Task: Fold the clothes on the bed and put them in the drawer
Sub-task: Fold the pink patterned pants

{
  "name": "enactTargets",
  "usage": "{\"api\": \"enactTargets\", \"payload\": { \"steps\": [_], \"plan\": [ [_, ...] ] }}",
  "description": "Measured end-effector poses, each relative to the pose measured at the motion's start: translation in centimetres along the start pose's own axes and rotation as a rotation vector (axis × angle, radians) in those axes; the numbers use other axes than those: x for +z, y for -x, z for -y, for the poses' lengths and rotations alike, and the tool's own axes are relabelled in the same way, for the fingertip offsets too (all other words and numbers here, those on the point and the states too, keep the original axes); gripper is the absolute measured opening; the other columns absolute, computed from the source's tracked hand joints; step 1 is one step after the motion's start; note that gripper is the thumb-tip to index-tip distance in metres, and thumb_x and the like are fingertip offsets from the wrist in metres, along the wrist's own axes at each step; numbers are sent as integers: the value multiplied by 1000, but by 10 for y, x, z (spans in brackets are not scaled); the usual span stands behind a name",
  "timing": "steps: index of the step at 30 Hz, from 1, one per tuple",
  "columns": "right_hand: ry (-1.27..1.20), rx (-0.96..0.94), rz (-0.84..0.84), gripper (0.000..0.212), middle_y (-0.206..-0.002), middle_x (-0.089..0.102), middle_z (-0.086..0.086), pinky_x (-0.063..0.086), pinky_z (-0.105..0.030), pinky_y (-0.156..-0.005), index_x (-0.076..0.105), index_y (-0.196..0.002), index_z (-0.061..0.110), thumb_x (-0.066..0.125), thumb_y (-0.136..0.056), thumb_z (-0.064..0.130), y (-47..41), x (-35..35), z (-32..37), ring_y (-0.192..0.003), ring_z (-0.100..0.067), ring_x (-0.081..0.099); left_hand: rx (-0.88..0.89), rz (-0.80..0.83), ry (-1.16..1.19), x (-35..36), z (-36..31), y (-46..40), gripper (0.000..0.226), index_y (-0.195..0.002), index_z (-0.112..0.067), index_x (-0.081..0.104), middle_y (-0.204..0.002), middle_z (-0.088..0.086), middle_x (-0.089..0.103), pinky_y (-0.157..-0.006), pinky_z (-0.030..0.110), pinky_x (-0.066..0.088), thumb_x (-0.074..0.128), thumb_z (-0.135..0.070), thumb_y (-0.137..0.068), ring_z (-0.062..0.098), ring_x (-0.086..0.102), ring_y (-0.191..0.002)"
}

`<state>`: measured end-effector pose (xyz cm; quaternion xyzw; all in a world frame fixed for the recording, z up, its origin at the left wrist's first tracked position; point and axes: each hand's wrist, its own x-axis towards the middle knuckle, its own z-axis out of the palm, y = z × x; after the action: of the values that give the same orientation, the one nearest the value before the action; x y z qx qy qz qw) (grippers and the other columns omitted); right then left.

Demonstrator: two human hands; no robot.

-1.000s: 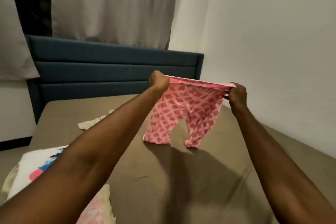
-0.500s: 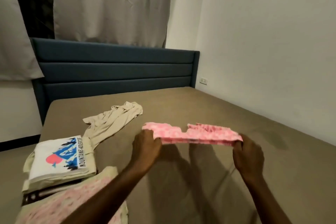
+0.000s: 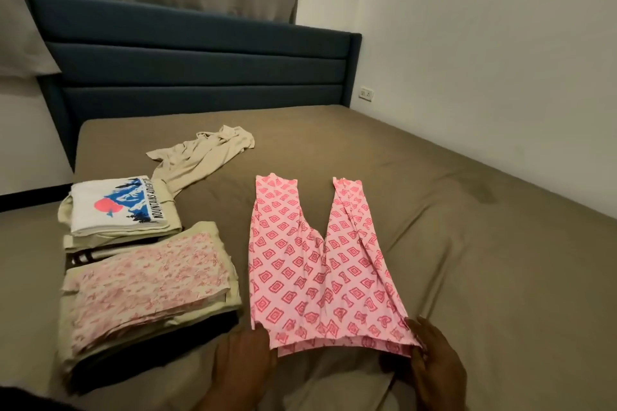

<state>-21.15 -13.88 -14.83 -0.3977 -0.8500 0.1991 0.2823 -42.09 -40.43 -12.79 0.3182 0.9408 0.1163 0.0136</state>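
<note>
Pink patterned trousers (image 3: 317, 264) are spread flat on the bed (image 3: 467, 243), legs pointing toward the headboard. The waistband corners are pinched by the left hand (image 3: 245, 360) and right hand (image 3: 434, 357). Both wrists are cut off by the frame's lower edge.

The trousers (image 3: 317, 264) lie flat on the bed (image 3: 467, 260) before me, waistband nearest. Two stacks of folded clothes (image 3: 147, 284) sit to their left, one behind the other. A crumpled garment (image 3: 200, 157) lies behind, toward the headboard (image 3: 200, 70).
</note>
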Motion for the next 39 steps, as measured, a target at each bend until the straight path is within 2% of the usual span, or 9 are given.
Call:
{"api": "enactTargets", "payload": {
  "steps": [3,5,8,12,16,21,28,34,39],
  "plan": [
    [44,-138,28,57,-136,62,2,57,-31,-67,72,-128,34,56,-74,32,11,-6,0,-107,-15,66,40,-33,-105,10,5,4,80,-103,-3,76,-118,30,67,-62,44,61,96,-35,-33,48,69,-105],
    [101,-267,81,70,-137,57,1,55,-29,-61,68,-135,34,75,-67,17,19,-4,-5,-104,-13,61,156,-36,-119,9,5,8,95,-116,-4,71,-130,29,62,-68,46,61,97,-31,-28,47,66,-112],
    [96,-272,143,74,-134,54,3,49,-24,-65,69,-131,31,84,-63,6,23,-3,-12,-100,-11,58,372,-24,-154,6,1,14,75,-106,-20,68,-104,6,65,-56,31,50,92,-26,-35,25,65,-85],
    [73,-362,128,36,-112,57,16,47,-25,-59,71,-100,32,77,-70,13,22,3,-21,-92,-10,57,490,10,-154,9,13,12,54,-89,-35,58,-72,-13,57,-44,23,20,86,-47,-44,8,55,-56],
    [-43,-391,214,17,-93,57,22,48,-31,-66,62,-86,34,54,-72,30,12,-3,-23,-94,-9,53,496,-61,-104,10,23,10,36,-75,-36,54,-65,-14,53,-44,23,23,65,-70,-69,6,54,-54],
    [-101,-165,138,13,-76,59,16,38,-31,-65,58,-76,36,50,-86,38,-36,10,-10,-77,1,55,366,-180,3,20,11,-9,51,-67,-29,58,-61,-11,57,-45,25,37,39,-67,-95,5,50,-51],
    [44,-47,246,32,-87,64,16,55,-34,-70,62,-98,33,69,-80,58,-179,95,0,-79,-8,63,395,-280,63,45,-21,-86,22,-78,-30,69,-70,-14,64,-47,16,40,63,-45,-93,3,56,-55],
    [31,-22,218,22,-81,64,4,41,-30,-62,66,-86,16,74,-78,35,-247,129,26,-75,-19,59,377,-359,158,50,-53,-131,38,-78,-26,71,-70,-12,65,-58,6,23,47,-49,-96,3,57,-59],
    [-21,-63,180,33,-85,69,2,50,-32,-64,66,-90,20,66,-85,53,-320,170,24,-77,-20,65,365,-368,287,55,-88,-211,38,-77,-24,71,-69,-11,66,-59,7,28,50,-48,-97,-1,50,-58]
  ]
}}
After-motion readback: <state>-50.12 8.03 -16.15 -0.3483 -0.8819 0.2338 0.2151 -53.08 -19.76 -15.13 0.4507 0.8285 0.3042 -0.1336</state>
